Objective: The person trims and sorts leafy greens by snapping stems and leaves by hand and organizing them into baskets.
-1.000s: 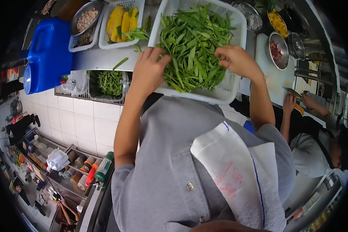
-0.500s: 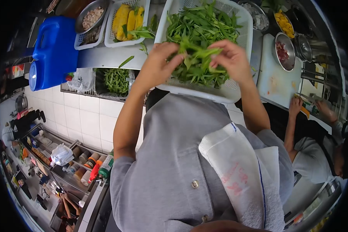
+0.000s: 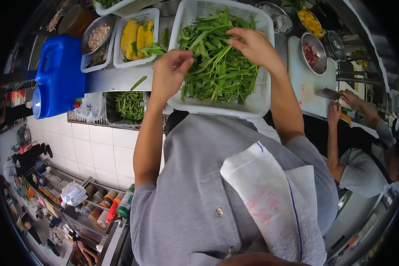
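Leafy greens [image 3: 221, 82] with long stems fill a white perforated basket [image 3: 257, 111] in front of me. My left hand [image 3: 169, 73] is over the basket's left side, thumb and forefinger brought together at the tips; anything between them is too small to make out. At the upper right of the pile, my right hand [image 3: 252, 48] has its fingers stretched out, with thumb and forefinger apart beside a bunch of pale stems. The two hands are well apart.
Left stand a smaller basket with yellow food [image 3: 139, 37], a bowl of chopped pieces [image 3: 99, 36] and a blue jug [image 3: 57, 75]. On the right lies a cutting board [image 3: 303, 82] with a meat bowl [image 3: 313, 53]; a co-worker's hand holds a knife [image 3: 329, 93] there.
The greens that were lifted between my hands now lie on the pile. My hands have moved apart, the right one upward. My view has shifted slightly, and the co-worker's knife shows over the board.
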The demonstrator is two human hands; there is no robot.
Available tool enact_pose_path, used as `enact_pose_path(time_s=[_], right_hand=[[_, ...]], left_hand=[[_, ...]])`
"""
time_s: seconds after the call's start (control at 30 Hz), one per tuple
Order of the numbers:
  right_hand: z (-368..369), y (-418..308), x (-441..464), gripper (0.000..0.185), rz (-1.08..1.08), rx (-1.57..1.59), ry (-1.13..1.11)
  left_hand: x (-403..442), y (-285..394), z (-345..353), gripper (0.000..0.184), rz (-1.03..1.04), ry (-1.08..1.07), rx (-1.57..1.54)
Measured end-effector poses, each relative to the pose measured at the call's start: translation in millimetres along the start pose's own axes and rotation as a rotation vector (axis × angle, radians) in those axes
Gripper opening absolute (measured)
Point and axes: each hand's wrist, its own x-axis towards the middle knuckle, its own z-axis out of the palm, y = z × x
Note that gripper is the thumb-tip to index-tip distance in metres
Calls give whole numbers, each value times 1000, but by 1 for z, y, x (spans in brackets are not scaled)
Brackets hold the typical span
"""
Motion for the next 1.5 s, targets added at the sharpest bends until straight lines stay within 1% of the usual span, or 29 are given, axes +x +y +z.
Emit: enact_pose_path(time_s=[0.03,0.1,0.23,0.3,0.33,0.4,0.43,0.5,0.53,0.6,0.63,0.7,0.73,0.8,0.83,0.9,0.93,0.97,1.03,1.1,1.13,1.17,1.2,1.23,1.3,1.33,1.4,1.43,1.5], right_hand=[[2,1,-1,32,-3,-2,-3],[6,-2,-1,33,137,210,-270],[19,-5,-1,30,150,76,-188],[18,-3,-1,26,294,360,-356],[18,-2,-2,26,289,356,-360],[17,-3,-7,24,261,567,-330],[16,-5,-8,24,258,566,-336],[10,-10,-12,26,93,709,-256],[8,-11,-13,26,94,709,-253],[4,-14,-15,27,25,791,-145],[-1,-18,-17,27,28,792,-133],[-7,-28,-19,36,78,714,17],[-4,-28,-17,36,77,717,27],[8,-27,-16,43,-90,735,33],[16,-30,-15,43,-88,736,43],[29,-38,-13,39,-96,872,-62],[25,-40,-11,30,-70,856,-107],[19,-42,-9,30,-71,858,-102],[6,-45,-5,20,-80,829,13],[-5,-33,-1,17,-57,804,25],[-11,-29,1,17,-87,763,79],[-18,-27,2,17,-115,722,133],[-26,-27,0,18,-93,614,144],[-33,-22,0,18,-93,613,145],[-46,-2,1,20,-11,700,546],[-51,11,-1,20,-14,702,543],[-53,30,-7,26,-14,399,30],[-43,32,-8,26,-13,403,30],[-25,11,-12,33,-239,-188,138]], left_hand=[[-2,-2,1,19,10,-13,19],[-6,-5,1,19,16,-12,42],[-9,-5,10,21,62,-24,87],[-8,-4,16,22,137,-94,208],[-7,-2,22,22,136,-87,207],[-6,2,32,23,382,-47,342],[-4,1,37,23,379,-42,343],[-1,3,43,26,375,-85,368],[-1,5,43,26,377,-87,368],[1,17,39,24,100,-209,141],[2,16,37,24,107,-219,143],[4,19,31,17,-97,-140,-411],[6,23,26,11,-116,-167,-543],[10,27,20,12,-86,-151,-579],[12,29,17,12,-58,-127,-621],[16,36,13,14,-54,-138,-671],[18,40,10,13,-54,-135,-652],[19,43,6,13,-55,-128,-633],[21,43,-2,14,-59,-135,-623],[22,48,-8,16,-110,-177,-589],[22,51,-8,16,-110,-179,-588],[20,55,-7,17,-112,-211,-475],[18,57,-7,19,-113,-241,-361],[18,55,-7,19,-112,-242,-362],[15,49,-6,21,-143,-179,-250],[14,46,-7,21,-144,-174,-249],[13,42,-11,23,-123,-172,-352],[13,43,-12,23,-126,-173,-349],[16,46,-8,25,-46,-203,-354]])
